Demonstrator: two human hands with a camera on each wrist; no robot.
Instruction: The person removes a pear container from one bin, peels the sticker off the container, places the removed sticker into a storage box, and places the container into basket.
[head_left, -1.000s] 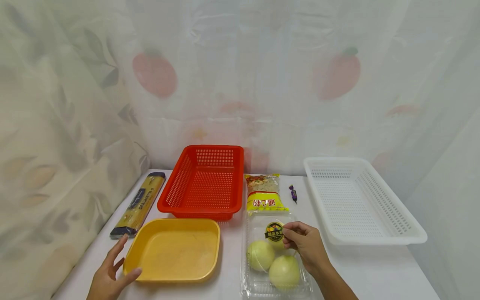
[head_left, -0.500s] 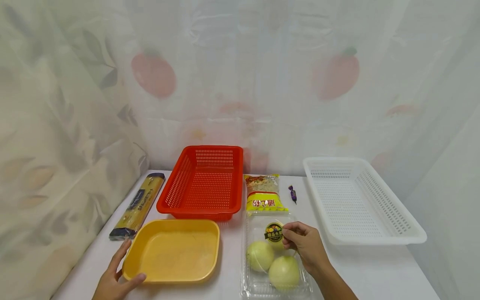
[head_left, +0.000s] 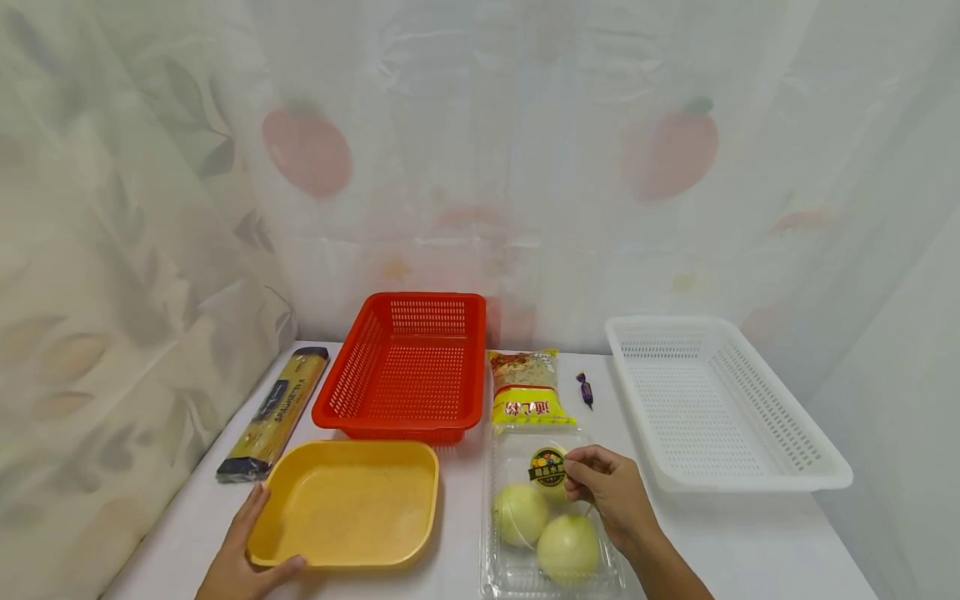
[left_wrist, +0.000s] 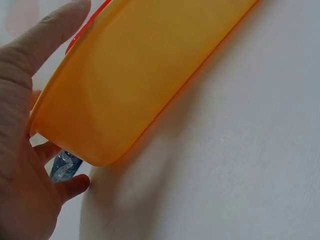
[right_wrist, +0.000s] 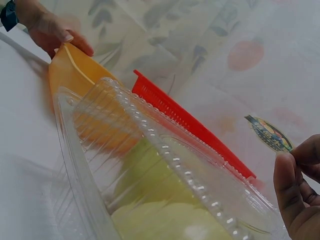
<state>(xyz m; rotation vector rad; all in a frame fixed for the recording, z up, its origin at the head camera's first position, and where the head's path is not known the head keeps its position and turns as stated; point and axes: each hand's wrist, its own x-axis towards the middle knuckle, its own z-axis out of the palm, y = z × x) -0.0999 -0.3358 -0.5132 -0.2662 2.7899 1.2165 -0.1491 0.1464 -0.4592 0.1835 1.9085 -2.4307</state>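
Note:
My right hand (head_left: 611, 500) pinches a round dark fruit-label sticker (right_wrist: 270, 133) between thumb and index finger. In the right wrist view the sticker stands above the lid of a clear plastic clamshell box (head_left: 504, 575). Inside the box lie round pale-green fruits (head_left: 567, 546), seen through the plastic. My left hand (head_left: 243, 550) spans the near left corner of a shallow yellow tray (head_left: 345, 504), thumb at the front rim and fingers along the left side. Those fingers are fairly straight in the left wrist view (left_wrist: 30, 135), partly hidden behind the tray wall.
Behind the yellow tray stands a red slotted basket (head_left: 420, 375), with a spaghetti pack (head_left: 277, 412) to its left. A yellow pasta bag (head_left: 528, 387) and a purple-wrapped candy (head_left: 586, 391) lie beyond the box. A white slotted basket (head_left: 720, 408) is at right.
My left hand has moved right and closer, from beside the yellow tray onto its near left corner. The right hand and the sticker have hardly moved.

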